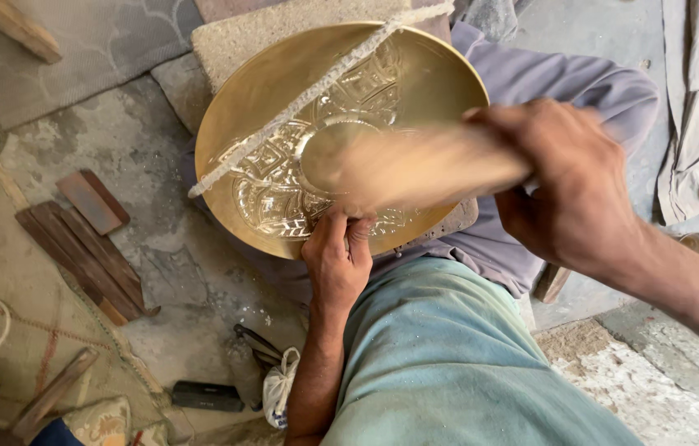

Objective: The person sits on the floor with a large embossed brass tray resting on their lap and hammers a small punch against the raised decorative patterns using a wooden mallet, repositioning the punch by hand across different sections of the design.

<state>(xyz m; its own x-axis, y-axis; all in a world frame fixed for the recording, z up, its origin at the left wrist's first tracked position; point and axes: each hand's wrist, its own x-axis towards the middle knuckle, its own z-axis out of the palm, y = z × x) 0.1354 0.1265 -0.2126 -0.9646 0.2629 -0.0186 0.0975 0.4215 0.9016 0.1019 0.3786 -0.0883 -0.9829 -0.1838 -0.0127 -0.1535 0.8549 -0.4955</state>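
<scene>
The left hand [338, 258], at centre frame, has its fingers curled up over the lower rim of a round brass plate [424, 70], gripping that edge from below. The right hand [568, 186], in the right half of the frame, is closed tight around the handle of a wooden mallet [399, 163]; the mallet is blurred and its rounded head lies over the engraved middle of the plate. The plate fills the upper centre, tilted, and seems to lean against a stone block [238, 37] at the top. A pale, frayed cord [283, 116] crosses its face diagonally. Below the plate lie the person's knees in greyish and green cloth. At left, dark wooden strips [85, 248] lie on the concrete floor [184, 272]; a white bag [279, 388] sits at bottom centre
</scene>
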